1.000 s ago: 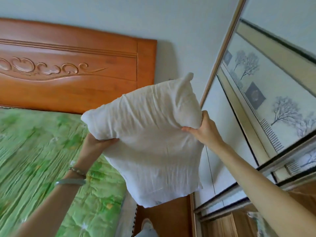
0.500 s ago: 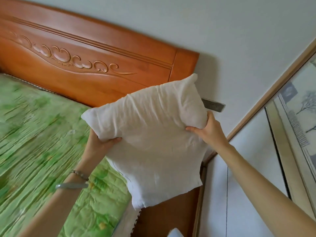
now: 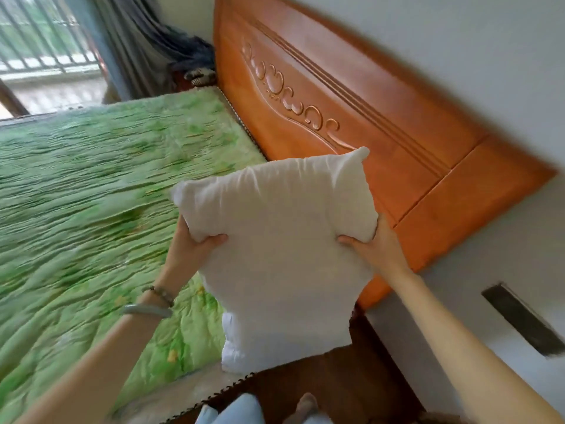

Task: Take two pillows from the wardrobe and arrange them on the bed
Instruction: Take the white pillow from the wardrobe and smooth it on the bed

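Note:
A plain white pillow [image 3: 281, 240] hangs upright in the air, held by both sides. My left hand [image 3: 189, 249] grips its left edge and my right hand [image 3: 376, 249] grips its right edge. The pillow is above the near corner of the bed [image 3: 91, 209], which is covered with a crinkled green quilt. Behind it rises the carved orange wooden headboard [image 3: 397, 117]. No second pillow or wardrobe shows in this view.
A dark wooden bed frame edge [image 3: 321, 384] runs along the bottom, with my foot [image 3: 305, 408] beside it. A grey curtain [image 3: 137, 47] and a barred window [image 3: 39, 35] stand beyond the bed's far side. White wall [image 3: 458, 41] lies behind the headboard.
The view has swung left, away from the wardrobe's sliding doors, toward the bed and window. Both hands have kept their grip and carried the pillow over the bed's corner near the headboard.

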The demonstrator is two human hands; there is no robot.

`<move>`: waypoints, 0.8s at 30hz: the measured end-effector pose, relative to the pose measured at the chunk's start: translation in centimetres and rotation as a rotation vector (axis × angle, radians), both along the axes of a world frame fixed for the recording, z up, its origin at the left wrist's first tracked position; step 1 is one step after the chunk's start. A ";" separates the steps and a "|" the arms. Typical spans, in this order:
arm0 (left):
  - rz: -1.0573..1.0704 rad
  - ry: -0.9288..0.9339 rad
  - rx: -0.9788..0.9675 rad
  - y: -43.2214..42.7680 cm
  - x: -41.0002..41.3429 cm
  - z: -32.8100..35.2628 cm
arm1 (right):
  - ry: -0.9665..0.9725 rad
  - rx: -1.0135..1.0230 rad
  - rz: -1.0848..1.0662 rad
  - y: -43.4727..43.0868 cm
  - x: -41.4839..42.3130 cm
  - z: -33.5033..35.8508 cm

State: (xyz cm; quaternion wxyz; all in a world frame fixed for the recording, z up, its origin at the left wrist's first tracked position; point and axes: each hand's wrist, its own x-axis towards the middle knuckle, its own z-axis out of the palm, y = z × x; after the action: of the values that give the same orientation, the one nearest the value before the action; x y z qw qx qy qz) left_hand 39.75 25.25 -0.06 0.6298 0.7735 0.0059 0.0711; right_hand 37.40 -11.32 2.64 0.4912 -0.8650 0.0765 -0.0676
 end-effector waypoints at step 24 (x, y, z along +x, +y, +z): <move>0.348 0.237 -0.045 4.3 15.1 -7.1 | 0.125 -0.056 0.227 6.6 26.7 -8.0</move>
State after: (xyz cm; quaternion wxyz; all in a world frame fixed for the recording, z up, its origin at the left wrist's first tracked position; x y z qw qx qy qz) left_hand 54.80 29.59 -7.15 0.6202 0.7494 0.2149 0.0870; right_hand 64.08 -4.68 -5.38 0.4655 -0.8841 0.0068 0.0401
